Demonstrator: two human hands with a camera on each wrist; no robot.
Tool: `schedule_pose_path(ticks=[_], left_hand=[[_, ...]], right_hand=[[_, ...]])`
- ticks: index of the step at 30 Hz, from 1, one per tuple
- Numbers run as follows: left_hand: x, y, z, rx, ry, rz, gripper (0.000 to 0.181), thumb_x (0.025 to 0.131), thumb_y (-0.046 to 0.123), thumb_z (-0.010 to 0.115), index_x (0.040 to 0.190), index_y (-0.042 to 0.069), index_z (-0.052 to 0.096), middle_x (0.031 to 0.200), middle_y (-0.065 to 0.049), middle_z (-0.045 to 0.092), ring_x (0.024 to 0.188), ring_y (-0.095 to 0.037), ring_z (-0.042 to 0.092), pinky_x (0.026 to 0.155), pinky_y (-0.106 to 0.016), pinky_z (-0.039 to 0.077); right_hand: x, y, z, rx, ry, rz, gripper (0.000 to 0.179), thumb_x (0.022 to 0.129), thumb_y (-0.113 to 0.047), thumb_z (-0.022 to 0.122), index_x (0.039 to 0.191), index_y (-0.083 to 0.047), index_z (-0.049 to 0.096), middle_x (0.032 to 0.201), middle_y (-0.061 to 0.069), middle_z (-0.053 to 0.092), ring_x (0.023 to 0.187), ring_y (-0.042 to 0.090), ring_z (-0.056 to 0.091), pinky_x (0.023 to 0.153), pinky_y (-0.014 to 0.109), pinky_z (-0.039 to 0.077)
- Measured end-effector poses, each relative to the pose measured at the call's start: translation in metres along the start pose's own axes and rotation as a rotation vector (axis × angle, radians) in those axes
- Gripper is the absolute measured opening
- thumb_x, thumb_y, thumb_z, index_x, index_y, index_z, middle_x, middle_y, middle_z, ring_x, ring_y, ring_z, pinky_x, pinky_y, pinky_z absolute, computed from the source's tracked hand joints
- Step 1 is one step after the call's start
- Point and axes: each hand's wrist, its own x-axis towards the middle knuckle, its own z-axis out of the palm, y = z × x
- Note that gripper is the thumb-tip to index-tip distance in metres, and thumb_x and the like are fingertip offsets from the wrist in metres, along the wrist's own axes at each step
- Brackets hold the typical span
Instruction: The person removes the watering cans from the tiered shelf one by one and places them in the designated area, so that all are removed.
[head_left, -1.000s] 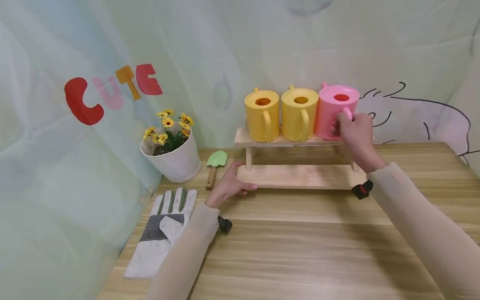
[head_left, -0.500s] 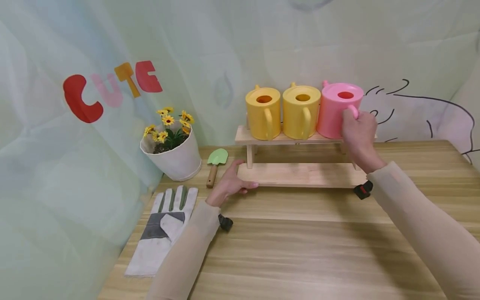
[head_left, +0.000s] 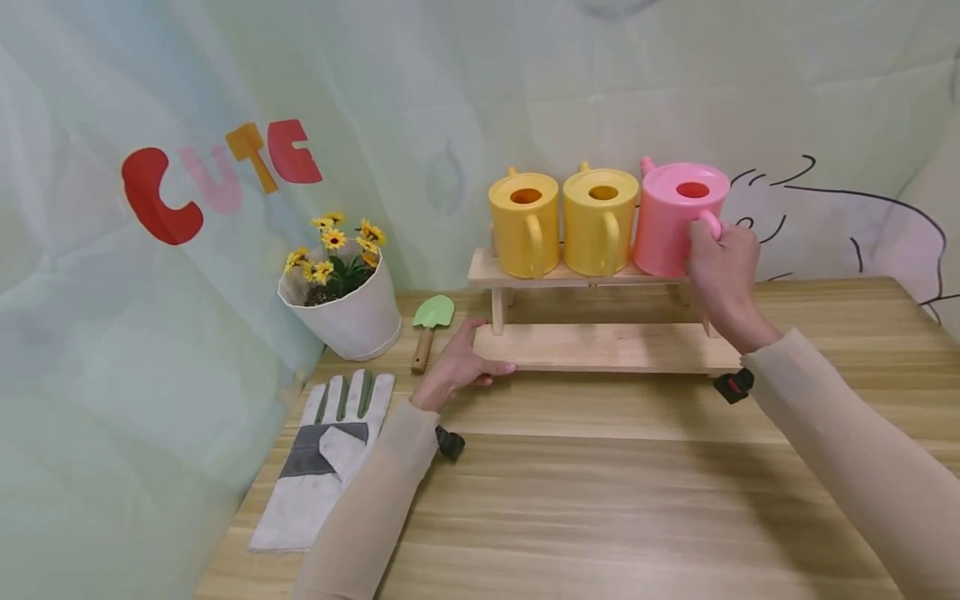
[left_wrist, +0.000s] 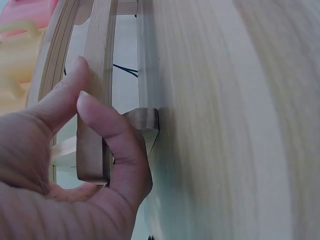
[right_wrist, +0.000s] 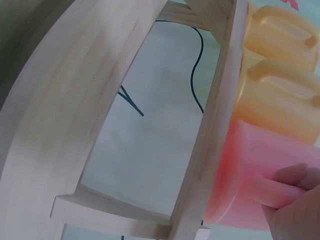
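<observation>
A pink watering can (head_left: 667, 225) stands upright at the right end of the upper board of a two-tier wooden shelf (head_left: 592, 348). My right hand (head_left: 726, 271) grips its handle, fingers wrapped round it in the right wrist view. Whether the can's base still touches the board cannot be told. Two yellow watering cans, the left one (head_left: 510, 233) and the middle one (head_left: 587, 229), stand beside it, handles toward me. At the lower board's left end, my left hand (head_left: 461, 362) holds the wood between thumb and curled fingers, plain in the left wrist view.
Left of the shelf lies a small green trowel (head_left: 427, 329) with a wooden handle. Beyond it stands a white pot (head_left: 352, 321) of yellow flowers. A grey-white work glove (head_left: 322, 467) lies on the wooden table (head_left: 570, 500). A printed cloth (head_left: 375, 100) hangs behind.
The pink watering can has shifted slightly to the right in my right hand, widening its gap from the middle yellow can. My left hand has kept its hold on the lower board.
</observation>
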Motion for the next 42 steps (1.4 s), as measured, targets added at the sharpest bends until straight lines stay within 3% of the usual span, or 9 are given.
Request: schedule_pose_path(ticks=[13,26,31,42], left_hand=[[0.001,-0.003,0.000,-0.004,0.005,-0.019,0.109,0.084,-0.001,0.092,0.171,0.014,0.027,0.150,-0.033,0.050,0.060,-0.010,0.057,0.053,-0.018,0.052],[0.001,-0.002,-0.003,-0.013,-0.007,-0.020,0.109,0.084,-0.002,0.092,0.170,0.014,0.027,0.149,-0.032,0.050,0.058,-0.010,0.057,0.052,-0.018,0.052],[0.001,-0.001,-0.003,-0.015,-0.018,-0.026,0.109,0.085,-0.001,0.092,0.171,0.015,0.026,0.151,-0.032,0.048,0.059,-0.010,0.057,0.053,-0.018,0.052],[0.004,0.000,-0.004,0.011,-0.019,-0.036,0.108,0.087,0.001,0.092,0.171,0.016,0.025,0.156,-0.032,0.044,0.061,-0.010,0.057,0.054,-0.017,0.052]], right_hand=[[-0.019,-0.001,-0.018,-0.003,-0.014,0.016,0.049,0.104,-0.019,0.041,0.056,-0.015,0.040,0.050,-0.009,0.040,0.050,0.012,0.041,0.046,0.027,0.031],[-0.050,-0.002,-0.040,0.028,-0.073,0.007,0.046,0.106,-0.018,0.043,0.061,-0.009,0.047,0.055,-0.007,0.049,0.055,0.016,0.049,0.053,0.023,0.045],[-0.060,-0.003,-0.051,0.078,-0.077,0.043,0.044,0.106,-0.017,0.046,0.063,-0.008,0.049,0.056,-0.006,0.047,0.057,0.015,0.048,0.059,0.020,0.051],[-0.087,0.007,-0.075,0.249,-0.077,0.078,0.041,0.107,-0.014,0.051,0.067,-0.006,0.054,0.057,-0.002,0.050,0.058,0.015,0.049,0.057,0.019,0.051]])
